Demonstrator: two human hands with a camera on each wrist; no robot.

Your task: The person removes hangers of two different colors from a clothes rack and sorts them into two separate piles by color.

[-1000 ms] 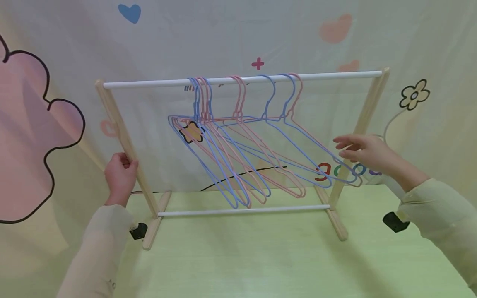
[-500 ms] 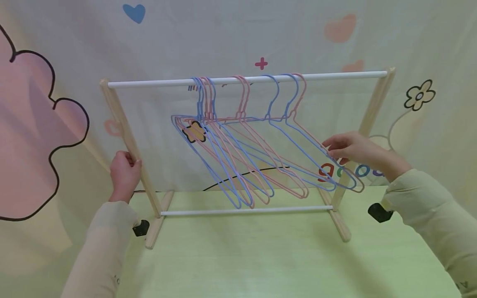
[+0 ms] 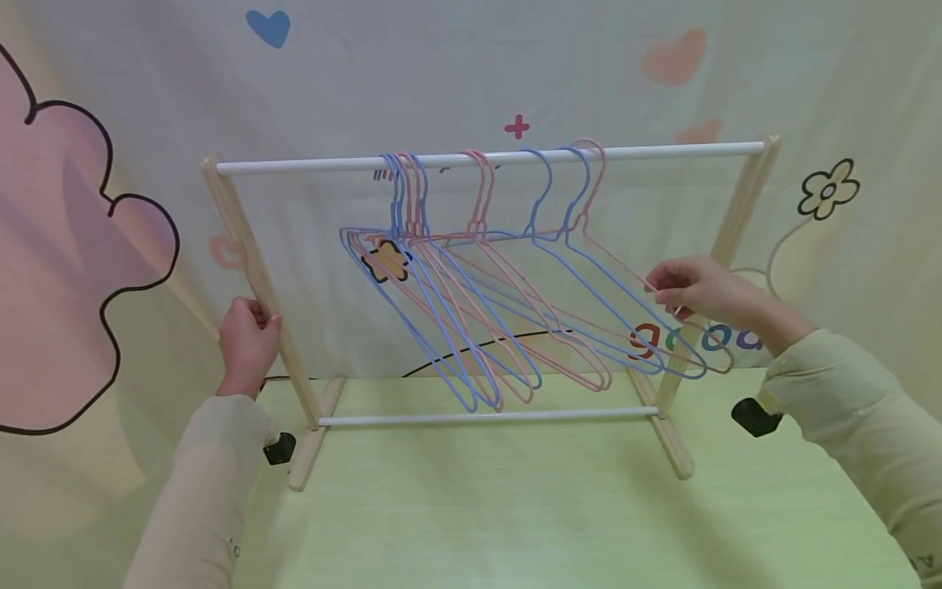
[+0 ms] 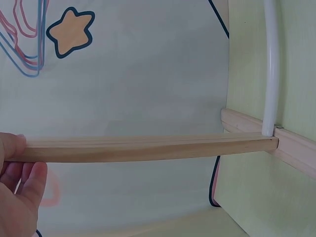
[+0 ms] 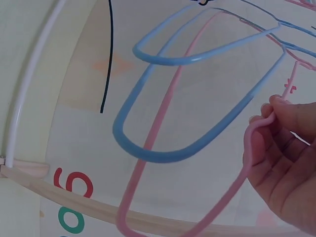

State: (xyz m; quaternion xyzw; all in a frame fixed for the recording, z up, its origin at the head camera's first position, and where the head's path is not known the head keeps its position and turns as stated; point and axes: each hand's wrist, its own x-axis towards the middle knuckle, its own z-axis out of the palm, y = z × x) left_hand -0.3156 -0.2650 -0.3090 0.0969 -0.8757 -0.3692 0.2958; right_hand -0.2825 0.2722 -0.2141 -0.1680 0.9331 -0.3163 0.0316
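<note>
Head view: a person's 2 bare hands are well apart, 1 at each side of a small wooden rack that stands on a pale green table (image 3: 500, 515). The right hand (image 3: 699, 290) pinches the shoulder of the pink hanger (image 5: 253, 140) farthest to the right; its hook arches over the white top rod (image 3: 309, 165), and its body slants down toward the right post (image 3: 742, 200). The right-wrist view shows the thumb and fingertips meeting on the pink tube. Just beside it hangs its nearest neighbour, a blue hanger (image 5: 170, 156), which the hand does not hold.

The left hand (image 3: 248, 343) grips the left post (image 3: 261, 278); in the left-wrist view, the thumb lies on 1 side of the wood and the fingers on the other.

Farther left along the top rod come 1 more blue hanger (image 3: 549, 176), then 2 pink hangers (image 3: 482, 225) close together, then a tight cluster of blue and pink hangers (image 3: 398, 214) that overlap. A white lower rod (image 3: 574, 414) joins the 2 posts near the table. Behind the rack, a pale backdrop (image 3: 368, 74) carries printed hearts, flowers, a pink cloud and coloured letters.
</note>
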